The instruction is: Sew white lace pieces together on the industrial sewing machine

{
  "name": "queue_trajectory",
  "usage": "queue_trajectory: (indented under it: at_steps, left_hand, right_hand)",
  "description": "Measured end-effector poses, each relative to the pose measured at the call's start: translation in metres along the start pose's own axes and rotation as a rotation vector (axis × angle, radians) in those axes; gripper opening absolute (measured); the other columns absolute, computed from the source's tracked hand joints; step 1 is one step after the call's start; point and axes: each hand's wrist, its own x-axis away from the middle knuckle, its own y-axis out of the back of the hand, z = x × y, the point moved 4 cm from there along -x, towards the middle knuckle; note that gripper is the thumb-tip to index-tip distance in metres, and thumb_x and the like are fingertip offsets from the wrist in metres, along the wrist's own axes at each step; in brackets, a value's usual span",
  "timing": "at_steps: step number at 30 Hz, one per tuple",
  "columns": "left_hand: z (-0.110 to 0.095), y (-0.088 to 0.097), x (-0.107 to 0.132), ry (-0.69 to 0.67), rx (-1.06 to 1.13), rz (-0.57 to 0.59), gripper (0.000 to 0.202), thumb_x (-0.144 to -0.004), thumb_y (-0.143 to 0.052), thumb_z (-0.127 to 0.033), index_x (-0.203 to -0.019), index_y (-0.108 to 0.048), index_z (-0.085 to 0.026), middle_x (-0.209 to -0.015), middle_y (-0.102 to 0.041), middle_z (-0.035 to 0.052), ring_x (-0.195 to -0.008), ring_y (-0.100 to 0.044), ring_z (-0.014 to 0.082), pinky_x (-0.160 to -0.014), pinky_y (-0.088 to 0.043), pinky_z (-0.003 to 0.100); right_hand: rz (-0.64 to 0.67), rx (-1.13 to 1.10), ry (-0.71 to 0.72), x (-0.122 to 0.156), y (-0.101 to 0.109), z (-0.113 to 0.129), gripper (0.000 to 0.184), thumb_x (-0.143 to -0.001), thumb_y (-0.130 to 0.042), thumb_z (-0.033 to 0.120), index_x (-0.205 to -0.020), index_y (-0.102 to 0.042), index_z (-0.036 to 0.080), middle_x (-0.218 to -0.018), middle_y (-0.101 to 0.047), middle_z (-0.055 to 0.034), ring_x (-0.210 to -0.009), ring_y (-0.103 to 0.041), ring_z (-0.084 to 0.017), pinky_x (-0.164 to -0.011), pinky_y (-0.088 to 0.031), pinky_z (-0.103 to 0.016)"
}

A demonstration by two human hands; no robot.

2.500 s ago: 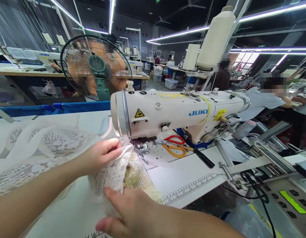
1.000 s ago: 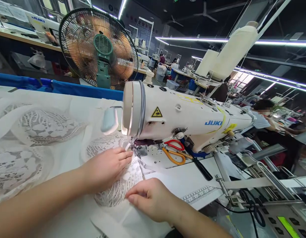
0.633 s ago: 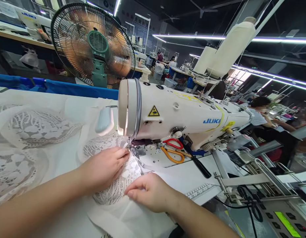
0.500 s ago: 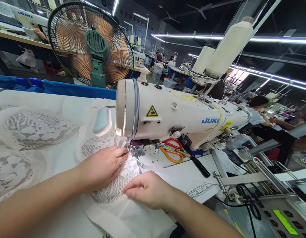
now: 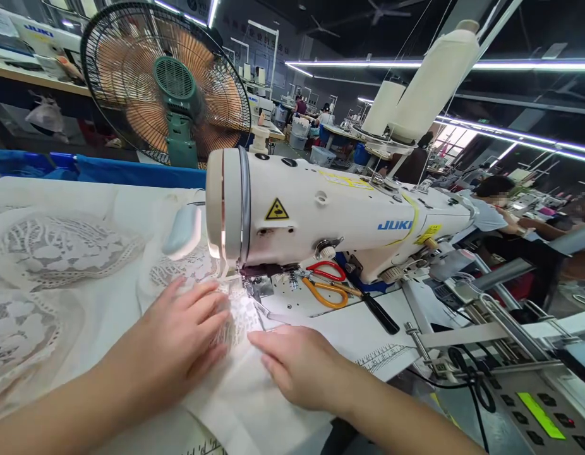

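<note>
A piece of white lace fabric [image 5: 242,316] lies under the presser foot [image 5: 254,289] of a white JUKI sewing machine [image 5: 330,215]. My left hand [image 5: 179,335] rests flat on the lace just left of the needle, fingers spread and stretched out. My right hand [image 5: 297,360] lies flat on the plain white cloth [image 5: 245,392] in front of the foot, fingers extended toward the lace. Neither hand grips anything.
More lace pieces [image 5: 60,243] cover the table to the left. Red and orange scissors [image 5: 328,284] lie under the machine arm. A standing fan [image 5: 164,88] turns behind. Thread cones [image 5: 429,82] tower at the back. A control panel [image 5: 541,414] sits at the right. Other workers sit beyond.
Both hands have gone from pinching and bunching the lace to lying flat on it. The fabric has been laid down and smoothed under the presser foot. The view shifted slightly right.
</note>
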Motion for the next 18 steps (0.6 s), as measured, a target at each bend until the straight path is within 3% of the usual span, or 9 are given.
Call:
queue_trajectory:
  at_steps: [3, 8, 10, 13, 16, 18]
  left_hand:
    - [-0.007, -0.013, 0.023, 0.090, -0.072, 0.072, 0.043, -0.085, -0.061, -0.040, -0.121, -0.072, -0.019, -0.145, -0.057, 0.0206, -0.135, -0.047, 0.0488, -0.097, -0.041, 0.079]
    - [0.009, -0.042, 0.041, 0.246, -0.093, 0.014, 0.051, -0.084, -0.055, -0.050, -0.132, -0.066, -0.035, -0.160, -0.041, 0.0139, -0.140, -0.039, 0.0534, -0.085, -0.047, 0.080]
    - [0.020, -0.049, 0.041, 0.325, -0.062, 0.070, 0.056, -0.082, -0.056, -0.053, -0.135, -0.064, -0.036, -0.164, -0.034, 0.0116, -0.143, -0.033, 0.0551, -0.086, -0.047, 0.080]
    - [0.034, -0.055, 0.036, 0.365, 0.006, 0.138, 0.056, -0.085, -0.057, -0.048, -0.137, -0.063, -0.030, -0.166, -0.027, 0.0136, -0.143, -0.033, 0.0549, -0.092, -0.051, 0.072]
    - [0.045, -0.054, 0.028, 0.264, 0.051, 0.078, 0.051, -0.090, -0.056, -0.040, -0.137, -0.061, -0.020, -0.163, -0.027, 0.0242, -0.138, -0.043, 0.0517, -0.098, -0.052, 0.063]
    - [0.053, -0.054, 0.024, 0.241, 0.055, 0.051, 0.051, -0.089, -0.059, -0.039, -0.136, -0.060, -0.019, -0.160, -0.032, 0.0258, -0.136, -0.047, 0.0487, -0.099, -0.053, 0.058]
  right_hand:
    - [-0.015, 0.247, -0.008, 0.001, -0.004, -0.004, 0.052, -0.087, -0.052, 0.015, -0.138, -0.058, 0.027, -0.106, -0.068, -0.0099, -0.093, -0.065, -0.027, -0.067, -0.044, -0.033]
    - [0.005, 0.329, 0.039, -0.005, -0.006, -0.005, 0.056, -0.085, -0.055, 0.015, -0.139, -0.054, 0.026, -0.102, -0.067, -0.0080, -0.090, -0.063, -0.025, -0.059, -0.033, -0.030]
    - [0.032, 0.329, 0.041, -0.008, -0.001, -0.003, 0.055, -0.086, -0.054, 0.016, -0.140, -0.053, 0.026, -0.100, -0.068, -0.0077, -0.091, -0.064, -0.025, -0.056, -0.031, -0.030]
    - [0.104, 0.316, -0.005, -0.014, 0.009, 0.001, 0.054, -0.088, -0.052, 0.017, -0.141, -0.052, 0.026, -0.100, -0.071, -0.0078, -0.091, -0.067, -0.026, -0.053, -0.031, -0.029]
    - [0.155, 0.305, -0.061, -0.020, 0.017, 0.006, 0.055, -0.089, -0.051, 0.017, -0.144, -0.050, 0.026, -0.099, -0.074, -0.0082, -0.086, -0.070, -0.027, -0.052, -0.035, -0.030]
    - [0.162, 0.299, -0.079, -0.025, 0.021, 0.009, 0.056, -0.090, -0.051, 0.016, -0.145, -0.049, 0.024, -0.097, -0.075, -0.0092, -0.087, -0.071, -0.029, -0.055, -0.039, -0.032]
